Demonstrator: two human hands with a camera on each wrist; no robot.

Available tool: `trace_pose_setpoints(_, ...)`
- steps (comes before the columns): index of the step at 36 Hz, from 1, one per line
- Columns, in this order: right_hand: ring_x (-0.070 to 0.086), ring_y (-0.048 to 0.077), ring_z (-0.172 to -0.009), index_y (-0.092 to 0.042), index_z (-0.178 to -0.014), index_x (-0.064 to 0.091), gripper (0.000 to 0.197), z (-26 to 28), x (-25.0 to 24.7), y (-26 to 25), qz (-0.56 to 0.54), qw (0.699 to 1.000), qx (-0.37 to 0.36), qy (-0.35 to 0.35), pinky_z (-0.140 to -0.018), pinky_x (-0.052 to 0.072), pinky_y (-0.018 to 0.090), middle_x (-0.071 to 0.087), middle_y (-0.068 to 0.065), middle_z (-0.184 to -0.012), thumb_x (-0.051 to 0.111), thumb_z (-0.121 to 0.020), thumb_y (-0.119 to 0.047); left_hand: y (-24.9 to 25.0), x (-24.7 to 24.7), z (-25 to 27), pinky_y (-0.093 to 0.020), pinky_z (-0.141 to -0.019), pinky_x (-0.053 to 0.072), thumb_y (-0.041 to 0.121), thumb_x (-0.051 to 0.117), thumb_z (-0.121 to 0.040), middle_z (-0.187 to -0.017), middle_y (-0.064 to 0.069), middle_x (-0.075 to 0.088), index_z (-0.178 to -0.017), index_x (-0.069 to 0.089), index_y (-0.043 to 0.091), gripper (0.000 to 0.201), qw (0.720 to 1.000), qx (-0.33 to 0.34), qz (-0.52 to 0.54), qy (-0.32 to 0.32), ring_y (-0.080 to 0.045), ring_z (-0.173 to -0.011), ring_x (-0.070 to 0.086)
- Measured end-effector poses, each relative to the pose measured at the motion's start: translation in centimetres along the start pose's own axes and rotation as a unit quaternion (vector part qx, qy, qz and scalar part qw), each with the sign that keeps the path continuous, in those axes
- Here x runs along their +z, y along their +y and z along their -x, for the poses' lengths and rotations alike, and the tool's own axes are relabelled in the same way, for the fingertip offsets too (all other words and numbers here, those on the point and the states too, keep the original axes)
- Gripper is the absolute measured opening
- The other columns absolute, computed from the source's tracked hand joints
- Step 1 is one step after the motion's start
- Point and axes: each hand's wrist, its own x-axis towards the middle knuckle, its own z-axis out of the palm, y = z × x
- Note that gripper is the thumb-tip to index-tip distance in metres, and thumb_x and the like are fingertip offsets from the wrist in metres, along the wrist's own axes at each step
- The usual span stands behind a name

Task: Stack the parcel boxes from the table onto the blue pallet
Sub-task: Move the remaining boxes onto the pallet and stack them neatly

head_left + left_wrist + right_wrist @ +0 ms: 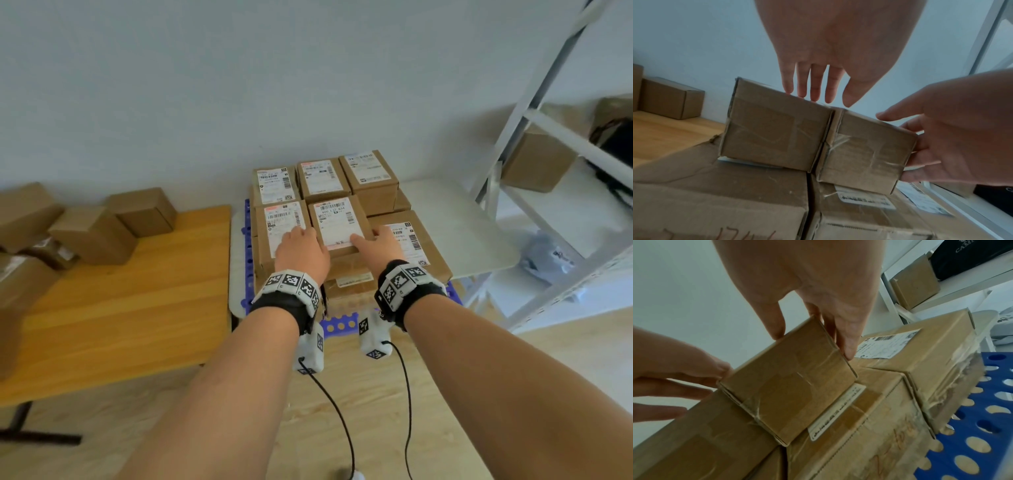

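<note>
Several labelled brown parcel boxes are stacked on the blue pallet (339, 323) (982, 418). In the front row of the top layer, a small parcel box (337, 219) (865, 155) (789, 386) sits tight against its left neighbour (282, 222) (774, 133). My right hand (378, 245) (824, 324) grips the small box, thumb on its top and fingers down its right side. My left hand (301, 251) (813, 87) lies with straight fingers over the neighbour, its fingertips touching the small box's left edge. The lower boxes are partly hidden.
Several plain brown boxes (92, 233) stand on the wooden table (130, 301) at the left. The pallet rests on a white table (462, 219). A white shelf rack (548, 171) with boxes and a black bag stands at the right. Wrist cables hang below my arms.
</note>
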Motion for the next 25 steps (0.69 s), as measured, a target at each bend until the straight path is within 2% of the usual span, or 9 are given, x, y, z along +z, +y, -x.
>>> trace_pose_setpoints(4, 0.06, 0.024, -0.098, -0.014, -0.135, 0.042, 0.055, -0.3, 0.2, 0.0, 0.008, 1.0, 0.006, -0.01, -0.086, 0.051, 0.041, 0.062, 0.005, -0.12, 0.06, -0.089, -0.038, -0.4, 0.0, -0.2, -0.037, -0.09, 0.045, 0.03, 0.046, -0.096, -0.12, -0.008, 0.051, -0.118, 0.056, 0.012, 0.031, 1.0, 0.009, -0.012, -0.003, -0.025, -0.111, 0.048)
trace_pose_setpoints(7, 0.06, 0.023, -0.095, -0.013, -0.133, 0.043, 0.052, -0.6, 0.3, -0.1, 0.011, 1.0, 0.005, -0.013, -0.08, 0.051, 0.038, 0.062, 0.006, -0.118, 0.059, -0.09, -0.036, -0.7, 0.1, -0.3, -0.036, -0.088, 0.046, 0.031, 0.046, -0.096, -0.122, -0.006, 0.051, -0.121, 0.056, 0.013, 0.032, 1.0, 0.014, -0.015, 0.002, -0.023, -0.11, 0.05)
trace_pose_setpoints(12, 0.061, 0.024, -0.099, -0.011, -0.141, 0.038, 0.059, -1.0, 0.7, -0.5, 0.016, 1.0, -0.001, -0.012, -0.08, 0.051, 0.036, 0.062, 0.008, -0.122, 0.059, -0.091, -0.035, -1.1, -0.1, -0.5, -0.034, -0.083, 0.047, 0.032, 0.046, -0.096, -0.121, -0.004, 0.052, -0.121, 0.058, 0.015, 0.033, 1.0, 0.01, -0.011, 0.008, -0.022, -0.109, 0.051)
trace_pose_setpoints(17, 0.058, 0.022, -0.093, -0.011, -0.144, 0.035, 0.06, -1.4, 1.0, -0.4, 0.019, 1.0, 0.002, -0.011, -0.073, 0.047, 0.033, 0.061, 0.008, -0.124, 0.056, -0.092, -0.034, -1.2, -0.1, -0.6, -0.034, -0.083, 0.048, 0.032, 0.047, -0.096, -0.121, -0.004, 0.052, -0.121, 0.058, 0.015, 0.032, 1.0, 0.012, -0.011, 0.01, -0.021, -0.111, 0.049)
trace_pose_setpoints(25, 0.06, 0.028, -0.106, -0.01, -0.144, 0.035, 0.06, -1.8, 1.0, -0.7, 0.032, 0.999, 0.005, -0.009, -0.075, 0.047, 0.034, 0.059, 0.01, -0.127, 0.056, -0.093, -0.033, -1.0, 0.0, -0.2, -0.034, -0.088, 0.045, 0.03, 0.046, -0.097, -0.126, -0.004, 0.05, -0.125, 0.055, 0.014, 0.034, 1.0, 0.021, -0.009, 0.008, -0.022, -0.115, 0.046)
